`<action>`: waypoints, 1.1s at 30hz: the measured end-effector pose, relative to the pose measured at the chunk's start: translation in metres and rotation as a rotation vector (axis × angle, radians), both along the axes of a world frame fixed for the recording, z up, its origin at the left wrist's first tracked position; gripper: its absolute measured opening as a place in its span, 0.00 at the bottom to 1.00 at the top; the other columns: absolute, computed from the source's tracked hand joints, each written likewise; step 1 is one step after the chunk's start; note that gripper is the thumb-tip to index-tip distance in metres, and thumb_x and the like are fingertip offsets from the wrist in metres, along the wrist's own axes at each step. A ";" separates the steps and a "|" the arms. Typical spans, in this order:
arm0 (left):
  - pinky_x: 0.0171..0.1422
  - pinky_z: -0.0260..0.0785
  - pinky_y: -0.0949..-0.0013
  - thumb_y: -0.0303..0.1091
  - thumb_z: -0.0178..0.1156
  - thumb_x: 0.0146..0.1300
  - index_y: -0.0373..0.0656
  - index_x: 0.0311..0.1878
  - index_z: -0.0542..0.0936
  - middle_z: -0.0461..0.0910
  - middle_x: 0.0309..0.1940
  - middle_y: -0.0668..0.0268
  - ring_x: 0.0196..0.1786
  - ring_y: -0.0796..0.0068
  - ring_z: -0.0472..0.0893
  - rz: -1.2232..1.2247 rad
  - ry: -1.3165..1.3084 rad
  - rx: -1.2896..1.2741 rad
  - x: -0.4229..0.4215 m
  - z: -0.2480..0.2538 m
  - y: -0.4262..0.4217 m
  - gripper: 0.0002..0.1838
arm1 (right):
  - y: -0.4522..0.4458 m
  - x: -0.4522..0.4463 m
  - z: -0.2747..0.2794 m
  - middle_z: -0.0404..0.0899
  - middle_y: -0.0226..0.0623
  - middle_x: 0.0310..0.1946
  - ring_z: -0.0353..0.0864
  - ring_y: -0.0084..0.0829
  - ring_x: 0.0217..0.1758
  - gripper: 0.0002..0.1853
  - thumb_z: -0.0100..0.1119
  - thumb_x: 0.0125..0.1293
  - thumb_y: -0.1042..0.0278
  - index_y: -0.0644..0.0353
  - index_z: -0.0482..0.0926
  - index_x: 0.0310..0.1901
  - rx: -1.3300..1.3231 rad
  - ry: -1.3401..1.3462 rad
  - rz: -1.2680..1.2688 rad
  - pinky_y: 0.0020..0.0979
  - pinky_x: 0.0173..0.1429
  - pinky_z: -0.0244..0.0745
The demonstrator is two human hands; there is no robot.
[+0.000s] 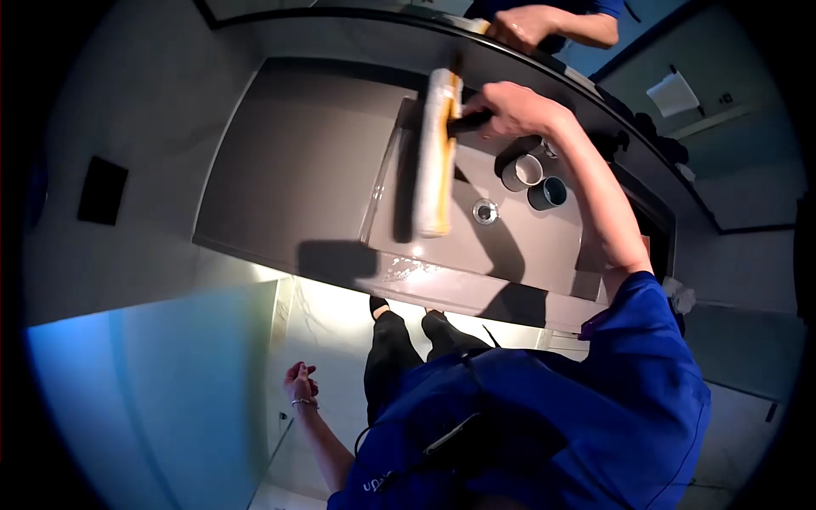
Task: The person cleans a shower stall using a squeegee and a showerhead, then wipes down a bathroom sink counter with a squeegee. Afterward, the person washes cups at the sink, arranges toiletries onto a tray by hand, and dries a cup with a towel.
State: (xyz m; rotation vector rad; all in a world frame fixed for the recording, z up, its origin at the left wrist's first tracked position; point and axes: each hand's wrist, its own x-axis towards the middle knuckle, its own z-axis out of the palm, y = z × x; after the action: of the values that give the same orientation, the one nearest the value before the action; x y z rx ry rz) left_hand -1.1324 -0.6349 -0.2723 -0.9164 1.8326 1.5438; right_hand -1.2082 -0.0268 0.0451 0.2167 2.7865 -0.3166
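Note:
In my right hand (510, 110) is the black handle of a wide tool (435, 153) with a long white and yellow head. The head hangs over the left part of the grey sink basin (544, 246), its upper end near the mirror. To its right, two cups, one light (522, 172) and one dark (547, 194), stand in the basin close to the round drain (485, 212). Down at the lower left, away from the counter, my left hand (302, 382) hangs with its fingers curled; whether it holds anything small cannot be made out.
The grey counter (289, 161) extends left of the basin. A mirror (629, 110) runs along the back and reflects an arm. A black plate (103, 190) is on the left wall. Frosted glass (153, 391) stands at the lower left, beside the pale floor (327, 340).

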 end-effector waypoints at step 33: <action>0.36 0.76 0.66 0.15 0.48 0.53 0.33 0.42 0.74 0.79 0.38 0.53 0.35 0.64 0.80 -0.720 0.321 0.500 -0.025 0.223 0.184 0.12 | -0.195 -0.065 -0.159 0.80 0.27 0.42 0.72 0.30 0.54 0.16 0.63 0.49 0.64 0.37 0.82 0.43 -0.112 0.581 0.164 0.44 0.54 0.57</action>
State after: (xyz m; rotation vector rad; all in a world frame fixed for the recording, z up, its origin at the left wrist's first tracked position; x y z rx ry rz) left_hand -1.1573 -0.4506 -0.0490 0.2239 1.5849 1.5829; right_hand -1.2730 -0.2221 -0.1142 -0.1597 3.3101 -0.5692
